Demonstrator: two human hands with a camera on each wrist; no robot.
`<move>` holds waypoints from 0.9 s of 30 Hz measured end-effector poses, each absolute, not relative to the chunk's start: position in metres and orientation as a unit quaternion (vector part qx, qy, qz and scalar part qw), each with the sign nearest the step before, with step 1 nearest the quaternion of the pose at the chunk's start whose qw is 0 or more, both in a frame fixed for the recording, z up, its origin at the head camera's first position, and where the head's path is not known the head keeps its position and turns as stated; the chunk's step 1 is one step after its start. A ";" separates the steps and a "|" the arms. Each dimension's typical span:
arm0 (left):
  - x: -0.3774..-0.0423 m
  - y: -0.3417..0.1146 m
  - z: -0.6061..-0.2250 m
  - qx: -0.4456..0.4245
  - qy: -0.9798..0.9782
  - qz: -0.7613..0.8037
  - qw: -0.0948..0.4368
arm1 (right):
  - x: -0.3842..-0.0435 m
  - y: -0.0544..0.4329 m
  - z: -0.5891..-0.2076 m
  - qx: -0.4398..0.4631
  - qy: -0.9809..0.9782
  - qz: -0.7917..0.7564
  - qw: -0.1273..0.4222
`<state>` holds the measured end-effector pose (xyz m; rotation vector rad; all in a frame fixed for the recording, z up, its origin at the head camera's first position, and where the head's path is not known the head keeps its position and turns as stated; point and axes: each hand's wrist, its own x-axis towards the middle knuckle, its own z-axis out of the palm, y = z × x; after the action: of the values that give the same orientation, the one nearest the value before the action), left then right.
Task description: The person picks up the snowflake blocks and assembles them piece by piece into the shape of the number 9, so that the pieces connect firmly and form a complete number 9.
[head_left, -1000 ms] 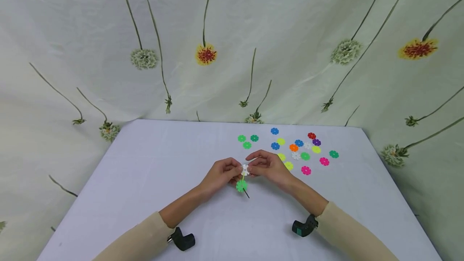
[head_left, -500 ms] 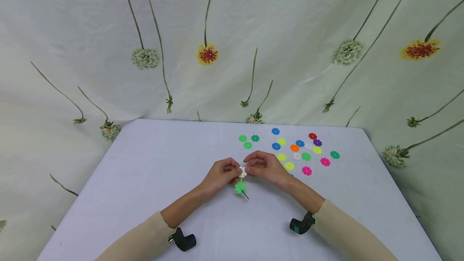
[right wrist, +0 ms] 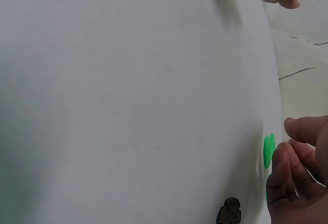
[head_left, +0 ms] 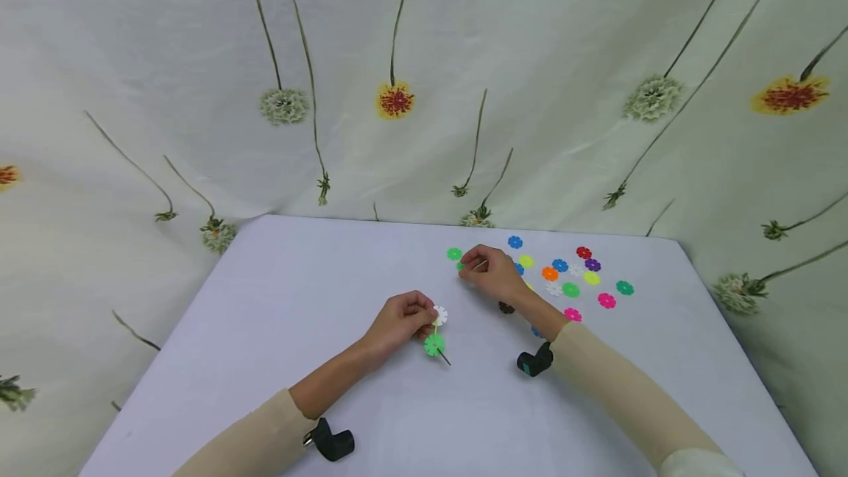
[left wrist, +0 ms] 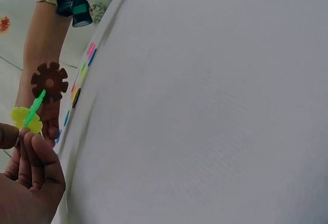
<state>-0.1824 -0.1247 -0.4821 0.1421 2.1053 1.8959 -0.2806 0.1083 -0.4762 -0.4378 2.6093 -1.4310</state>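
My left hand pinches a chain of notched flower-shaped discs joined edge to edge. Its white disc is at the fingertips, followed by a yellow disc, a green disc and a brown disc at the lower end. Over the back half of the table, my right hand has bent fingers, the thumb apart from them and nothing seen between. Beside its fingertips lies a loose green disc; another green disc is partly hidden by the hand.
Loose discs lie scattered at the back right, among them an orange disc, a red disc and a pink disc. A dark brown disc shows under the right wrist. The white table meets a flowered curtain behind.
My right hand has left the white disc and moved away toward the green discs at the back. My left hand still holds the chain in nearly the same place.
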 end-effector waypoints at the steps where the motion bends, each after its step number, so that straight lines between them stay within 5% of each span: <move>1: -0.182 -0.125 -0.482 0.048 0.733 0.661 0.152 | -0.283 0.108 -0.476 -0.139 0.877 -0.456 0.053; 6: -0.182 -0.125 -0.482 0.049 0.731 0.662 0.158 | -0.288 0.107 -0.476 -0.112 0.910 -0.398 0.020; 27: -0.179 -0.130 -0.482 0.042 0.735 0.658 0.156 | -0.287 0.104 -0.477 -0.144 0.893 -0.426 0.028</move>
<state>-0.1787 -0.1302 -0.4824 0.1213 2.1058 1.8850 -0.2872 0.1037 -0.4770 -0.4444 2.7569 -1.3149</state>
